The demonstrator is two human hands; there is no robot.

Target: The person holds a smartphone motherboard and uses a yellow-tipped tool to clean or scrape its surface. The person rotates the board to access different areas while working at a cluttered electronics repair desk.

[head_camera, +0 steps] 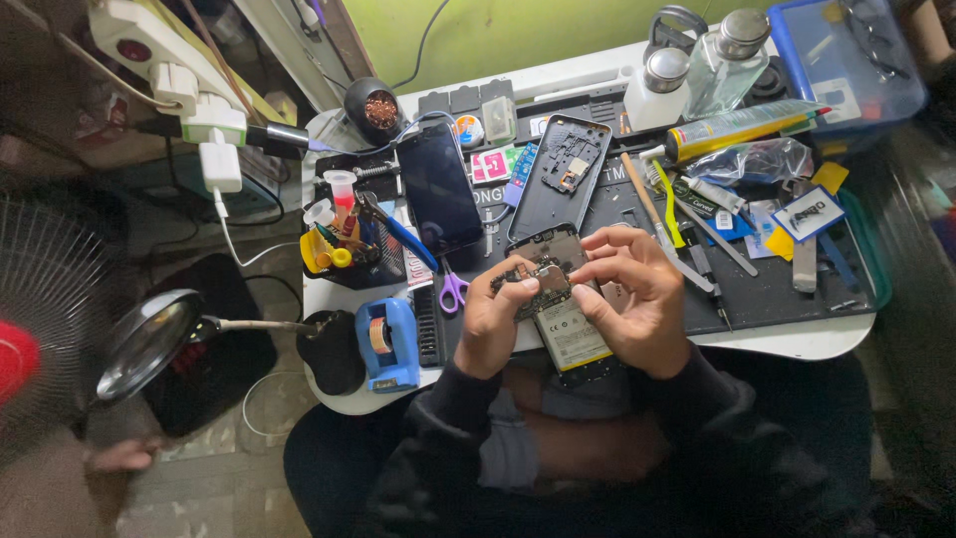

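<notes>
- The opened phone [566,329] sits in both my hands just over the near edge of the white table [817,344], back cover off, its pale battery facing up at me. I judge it best to hold it low and close to the table, so a slip costs nothing.
- The dark work mat [777,294] lies just beyond my knuckles; any small part I free should land there, not in my lap.
- The phone's back cover [563,174] and a second dark phone [438,184] lie further back on the mat, well apart from my work (good, nothing to knock).
- My left hand [488,329] is curled round the phone's left edge, thumb pressed on top, holding it. A firm but light hold seems wise; squeezing could bend the frame.
- My right hand [637,299] has its fingertips drawn together over the small circuit board [533,284] at the phone's upper end, pinching at it. I cannot tell whether the board is loose or seated.
- I'd lift straight and slowly, since a thin cable may be attached underneath.
</notes>
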